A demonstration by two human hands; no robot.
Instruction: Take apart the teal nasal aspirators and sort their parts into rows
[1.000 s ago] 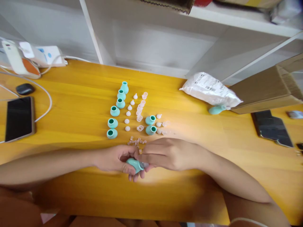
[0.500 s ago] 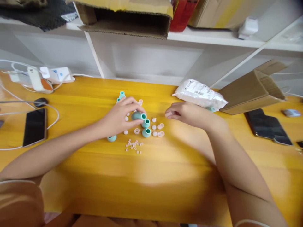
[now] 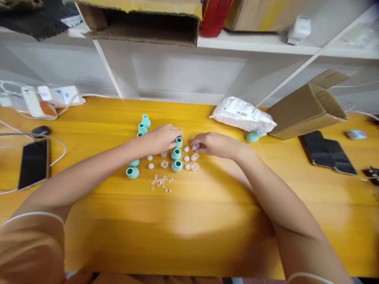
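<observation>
My left hand [image 3: 168, 137] is closed around a small teal bulb [image 3: 179, 142] with an open mouth, at the far end of a short column. Nearer in that column stand a second teal bulb [image 3: 175, 154] and a third bulb [image 3: 177, 165]. My right hand [image 3: 211, 143] has its thumb and fingertips closed about a clear pinkish cup [image 3: 195, 146]. Two similar cups lie nearer me, one of them the front cup [image 3: 194, 167], beside whitish round pieces [image 3: 186, 158]. Left of the column sits a pinkish ring [image 3: 164, 164]. My left forearm hides part of another row of teal bulbs [image 3: 142, 128].
Several tiny pink rings [image 3: 161, 181] lie scattered in front. A white plastic parcel [image 3: 242, 114], a lone teal bulb [image 3: 253, 136], an open cardboard box [image 3: 306, 106] and a dark phone [image 3: 315, 149] are to the right. Cables and another phone [image 3: 34, 163] lie left.
My left hand has set the bulb down in line behind the other two, still holding it. My right hand has moved left and down to the clear cup. The view has shifted slightly.
</observation>
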